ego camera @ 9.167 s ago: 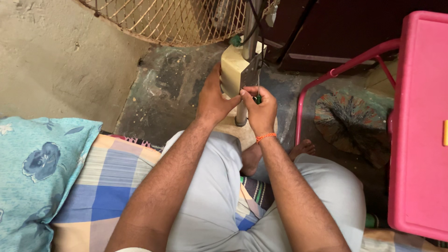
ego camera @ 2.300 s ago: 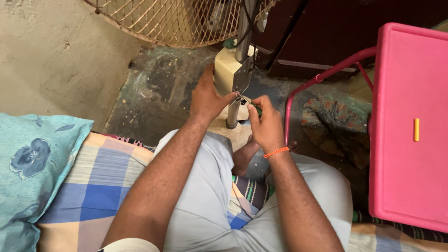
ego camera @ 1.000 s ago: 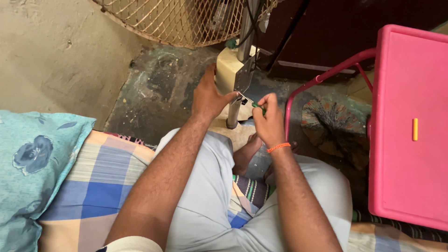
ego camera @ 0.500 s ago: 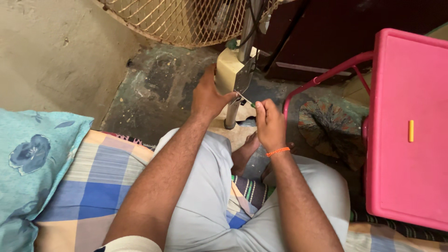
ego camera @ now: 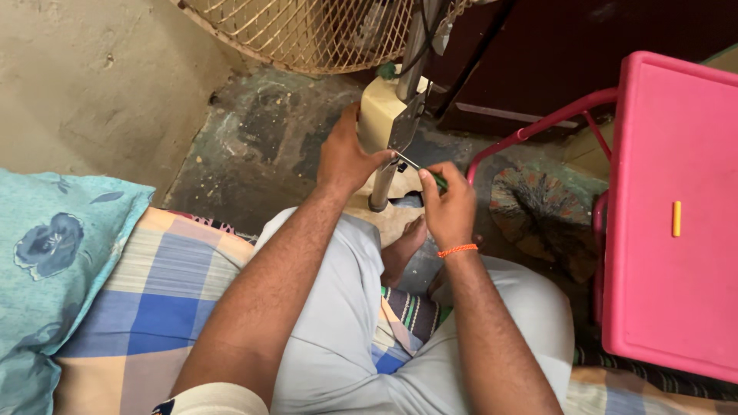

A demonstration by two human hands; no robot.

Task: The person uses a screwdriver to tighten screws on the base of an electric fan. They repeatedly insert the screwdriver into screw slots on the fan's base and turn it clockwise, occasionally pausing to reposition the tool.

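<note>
A worn concrete floor [ego camera: 254, 154] with dark patches runs below a pale plaster wall, and the mesh guard of a pedestal fan [ego camera: 307, 31] fills the top edge. The person sits on a checked blue and cream sheet [ego camera: 146, 300] beside a teal floral pillow [ego camera: 54, 253], knees apart, with a pink plastic stool [ego camera: 676, 207] just to the right.

The left hand [ego camera: 346, 157] reaches forward, arm nearly straight, its fingers closed around the cream control box [ego camera: 380, 115] on the fan's metal pole [ego camera: 384, 173]. The right hand [ego camera: 448, 206], an orange thread band at its wrist, is bent inward and pinches the green handle of a small screwdriver [ego camera: 421, 170]; the thin shaft slants up and left, its tip meeting the box just beside the left thumb.

Compared with half a second ago, the right hand sits slightly lower and nearer the body, the screwdriver shaft now showing plainly between the hands. The left hand's grip on the box is unchanged.
</note>
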